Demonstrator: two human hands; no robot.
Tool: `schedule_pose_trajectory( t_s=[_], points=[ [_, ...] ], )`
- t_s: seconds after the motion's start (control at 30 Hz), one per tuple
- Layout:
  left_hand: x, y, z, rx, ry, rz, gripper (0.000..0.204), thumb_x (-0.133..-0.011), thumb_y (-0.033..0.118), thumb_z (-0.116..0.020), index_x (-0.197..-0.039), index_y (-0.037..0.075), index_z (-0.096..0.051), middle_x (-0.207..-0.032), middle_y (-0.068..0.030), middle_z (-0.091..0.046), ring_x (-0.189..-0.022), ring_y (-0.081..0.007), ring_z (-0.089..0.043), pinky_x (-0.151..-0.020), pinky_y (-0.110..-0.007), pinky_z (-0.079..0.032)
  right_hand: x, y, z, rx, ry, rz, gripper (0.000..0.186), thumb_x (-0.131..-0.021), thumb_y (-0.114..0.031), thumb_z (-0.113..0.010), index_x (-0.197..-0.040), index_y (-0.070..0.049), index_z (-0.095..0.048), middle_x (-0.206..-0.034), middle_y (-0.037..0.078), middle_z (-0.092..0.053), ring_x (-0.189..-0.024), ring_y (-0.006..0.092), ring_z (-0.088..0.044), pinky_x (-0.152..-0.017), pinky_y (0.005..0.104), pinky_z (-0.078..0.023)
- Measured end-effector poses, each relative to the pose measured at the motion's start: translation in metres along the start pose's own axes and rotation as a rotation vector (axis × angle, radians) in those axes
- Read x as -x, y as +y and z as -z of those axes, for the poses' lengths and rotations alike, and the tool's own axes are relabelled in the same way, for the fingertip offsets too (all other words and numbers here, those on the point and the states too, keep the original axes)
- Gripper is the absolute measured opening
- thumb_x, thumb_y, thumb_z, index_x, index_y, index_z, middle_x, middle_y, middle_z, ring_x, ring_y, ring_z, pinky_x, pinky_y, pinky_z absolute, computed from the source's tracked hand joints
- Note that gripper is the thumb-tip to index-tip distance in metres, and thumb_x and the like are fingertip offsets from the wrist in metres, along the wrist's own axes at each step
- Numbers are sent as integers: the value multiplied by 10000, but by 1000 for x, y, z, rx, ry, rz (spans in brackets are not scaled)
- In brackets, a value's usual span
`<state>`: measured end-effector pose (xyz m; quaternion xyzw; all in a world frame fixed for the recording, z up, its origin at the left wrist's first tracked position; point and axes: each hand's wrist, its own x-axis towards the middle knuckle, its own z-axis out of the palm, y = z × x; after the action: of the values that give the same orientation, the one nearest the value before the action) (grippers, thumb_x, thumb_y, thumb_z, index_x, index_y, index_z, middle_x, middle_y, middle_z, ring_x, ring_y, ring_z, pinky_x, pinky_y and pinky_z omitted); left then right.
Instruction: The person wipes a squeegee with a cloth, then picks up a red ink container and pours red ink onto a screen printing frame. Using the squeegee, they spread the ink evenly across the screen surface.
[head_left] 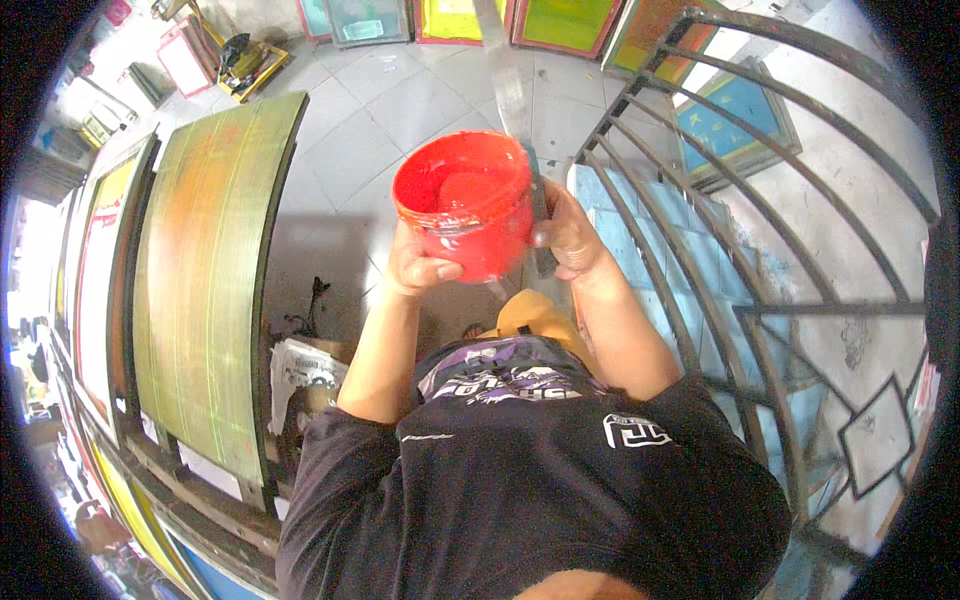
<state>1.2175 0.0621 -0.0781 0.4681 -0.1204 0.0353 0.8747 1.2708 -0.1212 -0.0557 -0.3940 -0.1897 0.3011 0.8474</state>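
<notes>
A red plastic tub [475, 245] with red, glossy paint or ink inside is held up in front of my chest, tilted so that its mouth shows. My left hand [425, 264] is closed round its lower left side, the thumb lying across the front. At the tub's right side, my right hand [568, 232] is wrapped round the dark handle of a long, flat spatula [510, 95]. Its grey blade points up and away, slightly blurred, outside the tub. The fingers behind the handle are partly hidden. Red smears coat the tub's rim.
Black metal railings [690, 250] curve along my right beside light-blue steps [630, 225]. On the left stands a rack of screen frames with a large greenish panel [205, 290]. More coloured frames [465, 22] lean at the far wall, beyond the grey tiled floor [350, 140].
</notes>
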Motion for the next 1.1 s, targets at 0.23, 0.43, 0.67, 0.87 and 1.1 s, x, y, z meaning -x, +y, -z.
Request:
schedule_pose_trajectory(
  t_s=[0.23, 0.43, 0.67, 0.87, 1.1],
  points=[
    [-178, 3, 31, -447, -79, -153, 1274, -394, 343, -889, -1372, -20, -158, -1318, -135, -394, -1221, -234, -394, -1047, -384, -274, -142, -42, 93, -132, 28, -4, 812, -505, -250, -857, -1180, 6, -484, -1096, 84, -599, -980, 202, -593, -851, 331, -480],
    [-307, 2, 75, -712, 242, -292, 1415, -298, 435, -894, -1403, 30, -109, -1404, -152, -263, -1276, -271, -308, -1018, -432, -292, -279, -94, 139, -172, 40, 38, 752, -560, -244, -835, -1174, 8, -481, -1094, 84, -595, -976, 200, -596, -848, 333, -490],
    [-383, 53, 109, 335, 428, -444, 1175, -598, 810, -479, -1427, 77, -84, -1462, -163, -152, -1319, -327, -217, -995, -528, -281, -432, -107, 184, -353, -129, 35, 692, -677, -180, -755, -1239, 20, -403, -1177, 118, -544, -1066, 230, -551, -907, 358, -465],
    [-449, 85, 164, -306, 561, -645, 1023, -720, 518, -603, -1414, 10, -48, -1441, -230, -170, -1330, -303, -213, -1023, -451, -256, -579, -81, 196, -455, -408, -43, 592, -769, -230, -673, -1257, -6, -426, -1262, 131, -499, -1157, 264, -486, -1005, 425, -380],
    [-530, 131, 235, -1722, 742, -697, 936, -702, 253, -716, -1344, -112, -141, -1285, -103, -502, -1241, -326, -282, -993, -428, -133, -712, -69, 149, -362, -467, -191, 790, -713, -291, -719, -1321, 3, -309, -1294, 125, -448, -1177, 245, -461, -1011, 375, -368]
  ],
)
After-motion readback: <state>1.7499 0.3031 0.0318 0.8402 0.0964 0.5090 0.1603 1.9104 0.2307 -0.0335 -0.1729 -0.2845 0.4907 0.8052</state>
